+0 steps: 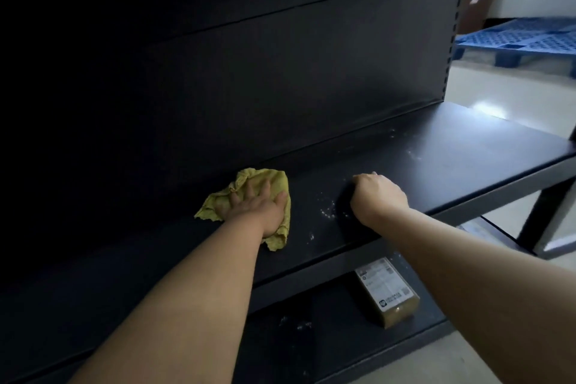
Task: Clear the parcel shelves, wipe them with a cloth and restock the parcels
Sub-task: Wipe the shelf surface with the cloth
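Wiping looks half done on the bare black shelf point(452, 159) across the middle of the frame. My left hand point(258, 207) presses flat, fingers spread, on the yellow cloth point(269, 179) at centre left. My right hand point(378, 196) rests beside it, its grip a curled fist with nothing visible inside. White specks point(327, 212) lie between them. One labelled parcel point(386, 290) sits on the lower shelf point(311, 321), so I judge restocking is yet to come.

Parcel storeroom, dark metal shelving point(436, 159), labelled parcel point(388, 291), blue pallet point(523, 39)
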